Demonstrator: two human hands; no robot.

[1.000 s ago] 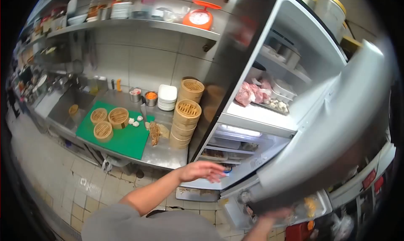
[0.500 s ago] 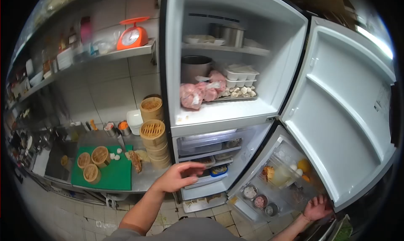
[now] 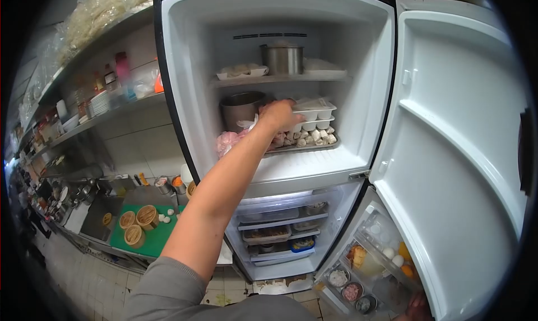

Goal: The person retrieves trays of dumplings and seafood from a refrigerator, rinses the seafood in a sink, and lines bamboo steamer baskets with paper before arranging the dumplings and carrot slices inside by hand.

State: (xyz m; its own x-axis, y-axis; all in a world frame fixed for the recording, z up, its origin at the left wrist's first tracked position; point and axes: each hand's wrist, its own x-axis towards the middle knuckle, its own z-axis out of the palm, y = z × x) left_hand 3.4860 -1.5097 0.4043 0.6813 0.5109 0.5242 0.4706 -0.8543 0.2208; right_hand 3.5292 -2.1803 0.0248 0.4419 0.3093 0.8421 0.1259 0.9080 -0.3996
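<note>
My left hand (image 3: 279,117) reaches into the upper compartment of the fridge (image 3: 314,165), at the left end of two stacked white trays (image 3: 319,112). Its fingers are bent around the trays' edge, and whether they grip it is hidden. Below the hand are pink bags of meat (image 3: 228,142) and a metal tray of small pale pieces (image 3: 316,137). A dark pot (image 3: 241,109) stands to its left. My right hand (image 3: 417,308) is low at the right, in shadow by the lower edge of the open upper door (image 3: 448,125); its fingers cannot be made out.
Over the trays, a shelf (image 3: 280,79) holds a steel pot (image 3: 283,60). The lower door (image 3: 364,259) stands open with eggs and small bowls. At the left, bamboo steamers (image 3: 134,235) sit on a green board (image 3: 158,240) under a wall shelf (image 3: 123,105).
The view has turned toward the fridge. My left hand has moved up from below into the upper compartment. My right hand stays low by the doors, now mostly in shadow.
</note>
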